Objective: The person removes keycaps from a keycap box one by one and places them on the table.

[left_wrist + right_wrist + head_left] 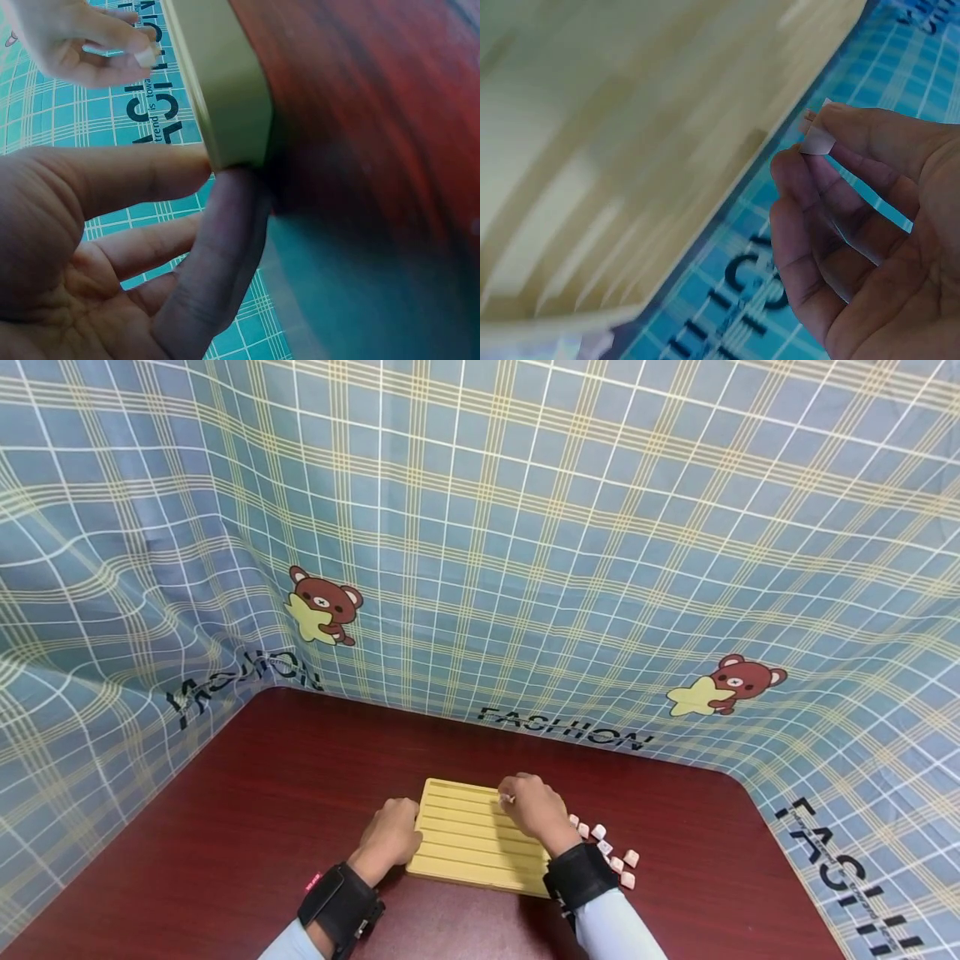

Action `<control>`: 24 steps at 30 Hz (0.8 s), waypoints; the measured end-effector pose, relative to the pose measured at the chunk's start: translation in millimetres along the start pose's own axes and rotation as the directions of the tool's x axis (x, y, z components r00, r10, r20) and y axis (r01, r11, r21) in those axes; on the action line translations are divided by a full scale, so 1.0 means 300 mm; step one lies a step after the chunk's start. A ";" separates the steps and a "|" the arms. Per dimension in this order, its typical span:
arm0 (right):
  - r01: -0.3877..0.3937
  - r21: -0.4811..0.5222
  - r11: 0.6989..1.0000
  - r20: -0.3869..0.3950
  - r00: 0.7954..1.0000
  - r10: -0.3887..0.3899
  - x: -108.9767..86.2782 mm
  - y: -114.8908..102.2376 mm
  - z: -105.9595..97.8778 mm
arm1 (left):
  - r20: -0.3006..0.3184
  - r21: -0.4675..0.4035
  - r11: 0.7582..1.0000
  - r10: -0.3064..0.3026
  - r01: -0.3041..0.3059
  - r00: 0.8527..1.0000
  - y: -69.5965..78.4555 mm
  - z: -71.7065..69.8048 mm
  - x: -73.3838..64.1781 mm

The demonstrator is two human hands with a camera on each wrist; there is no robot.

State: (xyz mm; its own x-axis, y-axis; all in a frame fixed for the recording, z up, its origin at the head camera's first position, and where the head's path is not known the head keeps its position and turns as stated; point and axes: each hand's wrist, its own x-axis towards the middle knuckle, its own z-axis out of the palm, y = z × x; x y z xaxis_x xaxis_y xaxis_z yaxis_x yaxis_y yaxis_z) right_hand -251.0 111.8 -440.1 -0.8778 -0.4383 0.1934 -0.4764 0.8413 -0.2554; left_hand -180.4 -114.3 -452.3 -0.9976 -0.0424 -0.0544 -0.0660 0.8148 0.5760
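A yellow ridged tray [465,853] lies on the dark red table, with long parallel slots across it. My left hand [392,835] grips the tray's left edge; in the left wrist view, thumb and finger pinch the tray's corner [238,97]. Over the tray's far right part, my right hand [534,808] holds a small white keycap [819,141] between thumb and fingertips. The right wrist view shows the keycap's hollow underside and stem, beside the tray's ridged surface [592,157]. The right hand and forearm hide part of the tray's right side.
Several loose white and pale pink keycaps [632,858] are scattered on the table [697,860] to the right of the tray, partly behind my right wrist. A blue plaid cloth [465,543] with bear prints hangs around the table's back and sides.
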 end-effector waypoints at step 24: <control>-0.241 -0.091 0.966 -0.025 0.971 0.239 -0.207 0.393 -0.161 | -0.009 0.027 1.000 0.010 -0.010 1.000 -0.006 0.012 0.006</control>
State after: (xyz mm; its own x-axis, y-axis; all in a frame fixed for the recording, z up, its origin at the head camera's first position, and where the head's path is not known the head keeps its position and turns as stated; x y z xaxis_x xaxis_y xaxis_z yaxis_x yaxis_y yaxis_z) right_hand -250.2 253.3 -436.4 -0.9648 -0.2161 0.1499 -0.2444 0.9474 -0.2069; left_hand -182.0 -113.9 -456.5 -0.9984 -0.0393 -0.0418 -0.0559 0.8303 0.5544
